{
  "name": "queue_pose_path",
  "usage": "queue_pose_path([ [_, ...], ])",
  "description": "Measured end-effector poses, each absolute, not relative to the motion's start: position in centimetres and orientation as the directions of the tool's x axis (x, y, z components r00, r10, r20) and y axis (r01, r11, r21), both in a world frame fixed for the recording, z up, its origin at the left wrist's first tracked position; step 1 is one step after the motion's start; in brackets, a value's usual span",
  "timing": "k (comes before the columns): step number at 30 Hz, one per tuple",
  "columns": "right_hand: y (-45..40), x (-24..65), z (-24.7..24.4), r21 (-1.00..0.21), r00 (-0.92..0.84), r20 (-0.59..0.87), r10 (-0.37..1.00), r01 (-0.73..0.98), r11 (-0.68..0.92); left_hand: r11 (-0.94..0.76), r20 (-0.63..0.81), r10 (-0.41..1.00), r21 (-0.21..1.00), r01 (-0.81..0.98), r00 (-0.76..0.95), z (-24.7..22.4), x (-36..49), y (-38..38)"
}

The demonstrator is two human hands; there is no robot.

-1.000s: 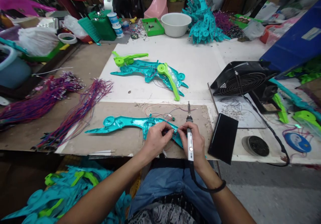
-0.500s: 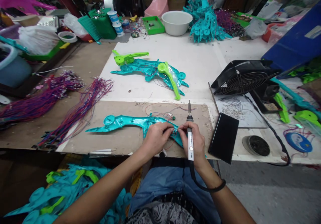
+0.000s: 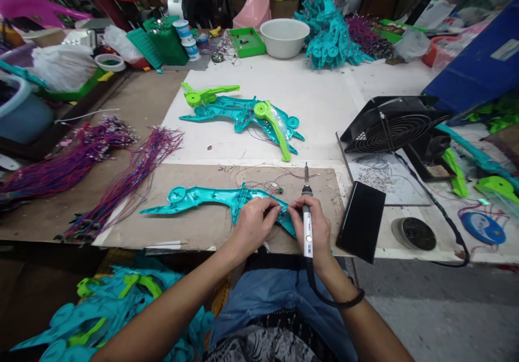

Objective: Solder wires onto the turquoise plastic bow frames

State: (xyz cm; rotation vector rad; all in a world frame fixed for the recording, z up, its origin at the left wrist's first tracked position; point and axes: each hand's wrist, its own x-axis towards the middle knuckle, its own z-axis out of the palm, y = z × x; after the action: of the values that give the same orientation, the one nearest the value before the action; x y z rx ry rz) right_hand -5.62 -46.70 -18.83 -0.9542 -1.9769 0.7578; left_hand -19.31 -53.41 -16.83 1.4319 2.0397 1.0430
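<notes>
A soldering iron (image 3: 308, 232) lies along my right hand (image 3: 316, 229), tip pointing away from me. The thumb and forefinger of that hand also pinch close over thin wires. My left hand (image 3: 253, 224) is closed in a pinch just left of it; fine red and blue wires (image 3: 283, 210) run between the fingertips, though what the left fingers grip is too small to tell. Beneath both hands lies a teal plastic shell part (image 3: 211, 196), flat on the table. Beyond it sits a tiny green circuit board (image 3: 280, 190) with loose wires.
A teal assembly with lime-green arms (image 3: 231, 110) lies farther back. At right are a black fan (image 3: 397, 126), a dark phone-like slab (image 3: 361, 221) and a round tin (image 3: 417, 234). Wire bundles (image 3: 133, 178) lie left. More teal parts (image 3: 121, 302) are piled below the table edge.
Both hands keep nearly the same place and pinch, and the iron stays in my right hand. The view has shifted very slightly.
</notes>
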Motion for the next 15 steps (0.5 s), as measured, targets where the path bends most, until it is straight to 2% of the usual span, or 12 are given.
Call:
queue_pose_path([
  [15, -46.68, -5.63, -18.82, -0.781, -0.396, 0.382, 0.835, 0.345, 0.521, 0.155, 0.11, 0.925, 0.763, 0.627, -0.363, -16.79, -19.17, -53.36],
])
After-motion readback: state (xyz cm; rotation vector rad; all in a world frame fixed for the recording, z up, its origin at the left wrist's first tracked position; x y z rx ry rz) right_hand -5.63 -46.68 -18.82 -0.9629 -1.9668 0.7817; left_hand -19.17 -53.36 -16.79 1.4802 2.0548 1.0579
